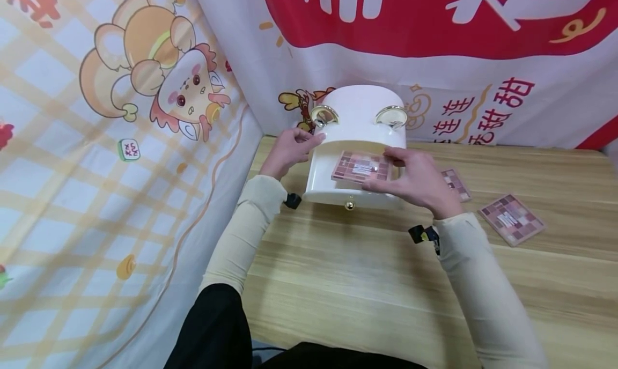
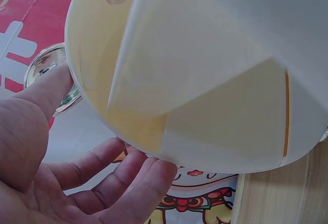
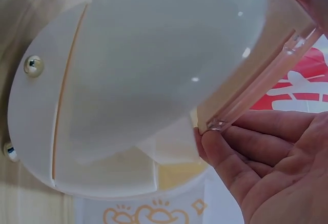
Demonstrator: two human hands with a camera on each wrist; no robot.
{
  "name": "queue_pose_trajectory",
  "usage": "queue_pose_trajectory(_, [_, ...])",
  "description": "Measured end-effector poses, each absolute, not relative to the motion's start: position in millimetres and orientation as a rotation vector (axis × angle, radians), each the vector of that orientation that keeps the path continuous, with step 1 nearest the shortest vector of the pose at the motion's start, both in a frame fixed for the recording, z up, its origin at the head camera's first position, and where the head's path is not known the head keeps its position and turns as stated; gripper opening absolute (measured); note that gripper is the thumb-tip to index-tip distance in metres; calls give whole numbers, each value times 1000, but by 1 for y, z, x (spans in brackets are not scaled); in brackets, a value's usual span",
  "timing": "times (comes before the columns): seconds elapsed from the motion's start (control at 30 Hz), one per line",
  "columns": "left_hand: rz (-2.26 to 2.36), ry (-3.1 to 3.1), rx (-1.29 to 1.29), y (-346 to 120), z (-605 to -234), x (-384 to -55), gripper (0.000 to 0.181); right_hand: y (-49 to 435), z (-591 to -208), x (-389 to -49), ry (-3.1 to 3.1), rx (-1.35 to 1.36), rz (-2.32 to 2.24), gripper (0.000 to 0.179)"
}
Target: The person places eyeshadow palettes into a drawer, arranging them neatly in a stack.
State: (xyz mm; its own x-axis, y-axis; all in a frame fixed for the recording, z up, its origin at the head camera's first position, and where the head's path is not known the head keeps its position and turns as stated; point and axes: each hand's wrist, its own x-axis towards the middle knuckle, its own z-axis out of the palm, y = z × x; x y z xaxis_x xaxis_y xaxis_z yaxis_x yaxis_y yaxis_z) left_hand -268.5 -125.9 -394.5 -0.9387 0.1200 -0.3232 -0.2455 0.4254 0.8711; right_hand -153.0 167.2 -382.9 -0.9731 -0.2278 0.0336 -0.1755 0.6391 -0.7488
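A white rounded cosmetics box (image 1: pixel 363 109) stands on the table against the back wall cloth, its front open and a drawer with a gold knob (image 1: pixel 350 204) at its base. My left hand (image 1: pixel 291 150) holds the box's left edge; in the left wrist view the thumb lies near a gold-rimmed ring and the fingertips (image 2: pixel 159 170) meet the rim. Between thumb and fingers my right hand (image 1: pixel 419 180) grips an eyeshadow palette (image 1: pixel 354 168) by its right side, tilted at the opening. In the right wrist view the palette's clear pink edge (image 3: pixel 266 83) shows.
Two more eyeshadow palettes lie on the wooden table to the right: one palette (image 1: pixel 456 185) just past my right hand, another palette (image 1: pixel 512 219) nearer the front. A printed cloth (image 1: pixel 212 160) hangs along the left side, and a red and white cloth (image 1: pixel 410 31) behind the box.
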Motion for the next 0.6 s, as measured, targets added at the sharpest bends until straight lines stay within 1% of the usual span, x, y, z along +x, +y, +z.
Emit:
queue_pose_trajectory(0.27, [1532,2337,-93,-127,-395,-268,71,160,-388,-160,2815,-350,-1199,104])
queue_pose_trajectory(0.47, [1545,2332,-81,-127,-396,-269,71,153,-391,-164,2839,-365,-1156,93])
queue_pose_trajectory(0.6, [1548,2326,-80,-126,-397,-269,70,151,-390,-166,2828,-363,-1139,99])
